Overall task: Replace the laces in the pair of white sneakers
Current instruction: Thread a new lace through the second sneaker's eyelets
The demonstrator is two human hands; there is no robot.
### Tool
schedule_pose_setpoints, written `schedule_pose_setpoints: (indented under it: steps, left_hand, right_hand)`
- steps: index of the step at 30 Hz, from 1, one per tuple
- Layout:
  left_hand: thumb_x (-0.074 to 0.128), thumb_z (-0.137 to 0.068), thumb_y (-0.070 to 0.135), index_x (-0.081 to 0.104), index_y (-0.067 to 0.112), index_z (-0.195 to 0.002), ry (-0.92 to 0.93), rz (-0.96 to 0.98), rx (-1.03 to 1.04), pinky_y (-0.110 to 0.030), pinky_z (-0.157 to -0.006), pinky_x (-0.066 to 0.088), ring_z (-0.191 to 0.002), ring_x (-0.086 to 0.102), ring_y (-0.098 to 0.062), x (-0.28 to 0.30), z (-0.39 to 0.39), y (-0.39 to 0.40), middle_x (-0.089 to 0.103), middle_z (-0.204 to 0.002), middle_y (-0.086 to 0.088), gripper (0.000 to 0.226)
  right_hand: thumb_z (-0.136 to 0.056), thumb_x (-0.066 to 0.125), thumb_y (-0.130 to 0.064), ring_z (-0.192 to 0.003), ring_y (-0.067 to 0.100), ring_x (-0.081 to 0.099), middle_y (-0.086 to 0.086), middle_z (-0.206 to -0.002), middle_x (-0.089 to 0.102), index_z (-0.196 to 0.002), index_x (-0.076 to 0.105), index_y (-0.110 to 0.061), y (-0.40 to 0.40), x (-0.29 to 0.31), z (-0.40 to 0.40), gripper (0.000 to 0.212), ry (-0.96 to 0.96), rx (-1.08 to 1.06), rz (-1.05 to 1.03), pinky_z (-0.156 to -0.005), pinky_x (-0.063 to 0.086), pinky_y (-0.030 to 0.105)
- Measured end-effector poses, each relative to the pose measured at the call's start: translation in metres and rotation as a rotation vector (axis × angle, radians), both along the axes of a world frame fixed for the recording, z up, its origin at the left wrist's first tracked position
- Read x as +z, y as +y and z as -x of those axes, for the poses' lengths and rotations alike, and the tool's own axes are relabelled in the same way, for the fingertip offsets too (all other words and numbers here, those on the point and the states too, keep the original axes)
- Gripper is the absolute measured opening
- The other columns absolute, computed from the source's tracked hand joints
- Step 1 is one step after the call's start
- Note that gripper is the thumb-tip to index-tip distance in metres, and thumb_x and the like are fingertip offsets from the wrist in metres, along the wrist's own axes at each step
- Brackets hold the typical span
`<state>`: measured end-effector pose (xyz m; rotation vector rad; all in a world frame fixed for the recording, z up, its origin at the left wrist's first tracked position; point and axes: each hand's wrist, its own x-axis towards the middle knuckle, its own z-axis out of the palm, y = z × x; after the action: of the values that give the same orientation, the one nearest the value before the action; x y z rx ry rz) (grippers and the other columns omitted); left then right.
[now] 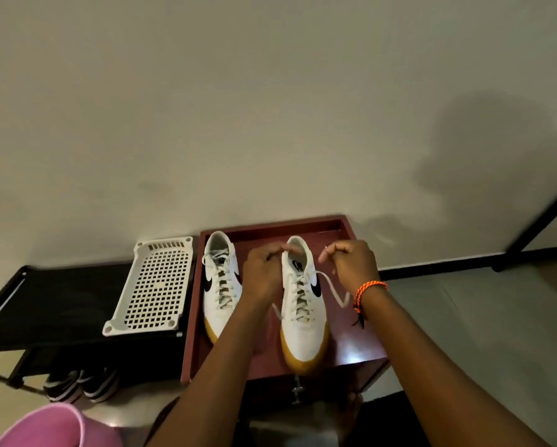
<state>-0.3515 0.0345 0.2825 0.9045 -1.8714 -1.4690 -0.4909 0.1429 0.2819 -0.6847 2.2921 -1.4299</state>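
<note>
Both white sneakers stand side by side on a dark red cabinet top [357, 346] in the lower middle of the frame, toes toward the camera. The left sneaker [220, 285] is fully laced and looks untouched. The right sneaker [303, 304] is also threaded through its eyelets, but its lace [333, 293] hangs loose to the right, so the work seems to be at an early stage: untying or pulling out the old lace. The left hand [264, 269] and the right hand [351, 259] are raised over the shoe's collar, fingers curled and pinching the lace ends, arms reaching up from the bottom edge. A white plastic tray [154, 285] lies left of the cabinet.
</note>
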Motion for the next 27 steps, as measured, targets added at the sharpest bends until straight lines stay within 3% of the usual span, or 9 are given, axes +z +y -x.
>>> schedule_pose_setpoints:
  steps: [2, 5, 7, 9, 10, 17, 21, 25, 27]
  left_hand:
    - [0.049, -0.089, 0.007, 0.085, 0.027, -0.090, -0.089, -0.004, -0.005, -0.023, -0.058, 0.042, -0.048, 0.053, 0.000, -0.024, 0.002, -0.001, 0.073, -0.070, 0.006, 0.041]
    - [0.054, -0.086, 0.017, 0.084, 0.033, -0.100, -0.247, 0.069, 0.010, -0.027, -0.056, 0.040, -0.049, 0.050, -0.011, -0.061, 0.012, -0.008, 0.063, -0.064, -0.007, 0.037]
    - [0.063, -0.091, 0.020, 0.081, 0.034, -0.113, -0.336, 0.177, 0.008, -0.028, -0.070, 0.046, -0.081, 0.064, -0.019, -0.073, 0.019, -0.011, 0.064, -0.089, -0.009, 0.032]
    - [0.066, -0.094, 0.024, 0.076, 0.034, -0.124, -0.454, 0.301, -0.016, -0.031, -0.089, 0.046, -0.117, 0.057, -0.026, -0.085, 0.029, -0.013, 0.057, -0.118, -0.008, 0.033]
    - [0.067, -0.095, 0.027, 0.075, 0.033, -0.127, -0.497, 0.356, -0.035, -0.035, -0.093, 0.046, -0.122, 0.052, -0.029, -0.090, 0.032, -0.014, 0.052, -0.122, -0.007, 0.033]
    - [0.072, -0.092, 0.045, 0.069, 0.027, -0.126, -0.537, 0.449, -0.045, -0.046, -0.094, 0.049, -0.116, 0.047, -0.029, -0.117, 0.042, -0.012, 0.035, -0.112, 0.003, 0.039]
    - [0.076, -0.090, 0.046, 0.070, 0.029, -0.120, -0.513, 0.402, -0.017, -0.044, -0.093, 0.050, -0.117, 0.048, -0.027, -0.123, 0.048, -0.014, 0.039, -0.112, 0.004, 0.034]
    - [0.079, -0.090, 0.047, 0.071, 0.030, -0.119, -0.502, 0.386, -0.005, -0.045, -0.092, 0.054, -0.116, 0.050, -0.024, -0.126, 0.049, -0.016, 0.042, -0.111, 0.004, 0.035]
    - [0.080, -0.090, 0.047, 0.071, 0.030, -0.121, -0.523, 0.402, -0.004, -0.042, -0.089, 0.054, -0.115, 0.051, -0.024, -0.128, 0.050, -0.018, 0.041, -0.110, 0.005, 0.037]
  right_hand:
    - [-0.089, 0.052, -0.001, -0.073, 0.016, 0.067, -0.003, -0.077, 0.077, -0.071, 0.082, -0.018, -0.001, -0.026, 0.000, 0.038, 0.023, 0.041, -0.180, -0.066, 0.048, 0.027]
    - [-0.094, 0.057, -0.008, -0.087, 0.029, 0.070, 0.011, -0.100, 0.076, -0.090, 0.082, -0.013, -0.011, -0.067, -0.002, 0.026, 0.130, 0.096, -0.296, -0.080, 0.059, 0.041]
    - [-0.096, 0.060, -0.010, -0.094, 0.028, 0.067, 0.007, -0.116, 0.065, -0.110, 0.076, -0.022, -0.013, -0.079, -0.005, 0.024, 0.185, 0.086, -0.292, -0.085, 0.058, 0.042]
    - [-0.099, 0.061, -0.013, -0.094, 0.024, 0.063, -0.001, -0.121, 0.052, -0.123, 0.066, -0.028, -0.017, -0.089, -0.004, 0.029, 0.241, 0.101, -0.266, -0.081, 0.055, 0.038]
    - [-0.101, 0.060, -0.015, -0.093, 0.022, 0.060, -0.002, -0.121, 0.048, -0.124, 0.064, -0.029, -0.019, -0.092, -0.002, 0.027, 0.269, 0.107, -0.267, -0.079, 0.053, 0.036]
    - [-0.101, 0.061, -0.022, -0.102, 0.025, 0.059, 0.002, -0.118, 0.050, -0.093, 0.069, -0.019, -0.034, -0.111, 0.005, 0.012, 0.273, 0.109, -0.309, -0.086, 0.054, 0.040]
    - [-0.098, 0.064, -0.016, -0.104, 0.018, 0.055, -0.002, -0.118, 0.048, -0.091, 0.074, -0.015, -0.037, -0.109, 0.012, 0.012, 0.167, 0.115, -0.274, -0.080, 0.039, 0.024]
    - [-0.094, 0.070, -0.012, -0.107, 0.018, 0.055, 0.001, -0.116, 0.046, -0.086, 0.075, -0.014, -0.038, -0.112, 0.017, 0.009, 0.054, 0.121, -0.188, -0.095, 0.049, 0.030]
    - [-0.094, 0.071, -0.008, -0.109, 0.019, 0.057, 0.002, -0.118, 0.046, -0.081, 0.074, -0.017, -0.036, -0.111, 0.019, 0.016, -0.012, 0.133, -0.147, -0.093, 0.052, 0.024]
